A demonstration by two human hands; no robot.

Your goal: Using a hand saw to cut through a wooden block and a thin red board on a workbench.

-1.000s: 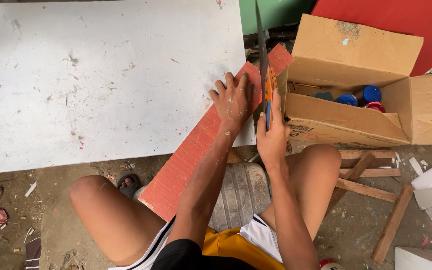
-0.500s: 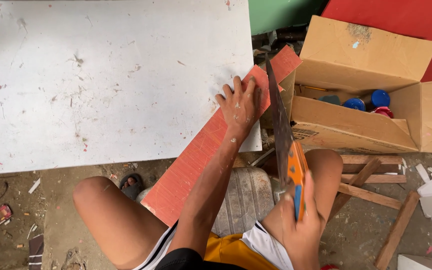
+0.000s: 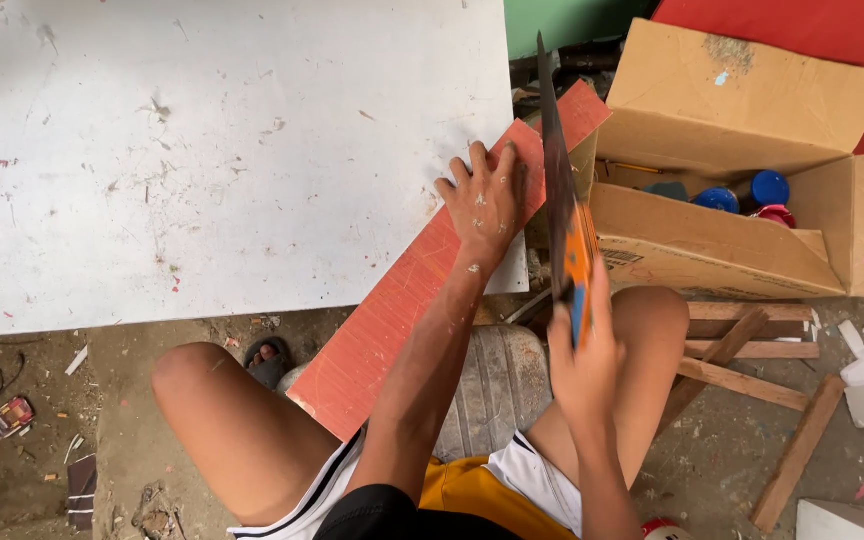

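— What's the floor like?
— Bare dirt floor point(image 3: 152, 400), grey-brown and littered with scraps and chips.
— And on it?
— A big white board point(image 3: 202, 150), scuffed and speckled, fills the upper left. An open cardboard box point(image 3: 752, 110) sits at the upper right, with wooden slats point(image 3: 752, 350) lying loose below it.
— Any walls?
— A green surface point(image 3: 572, 20) and a red panel point(image 3: 812, 30) along the top edge. Soft, even daylight.
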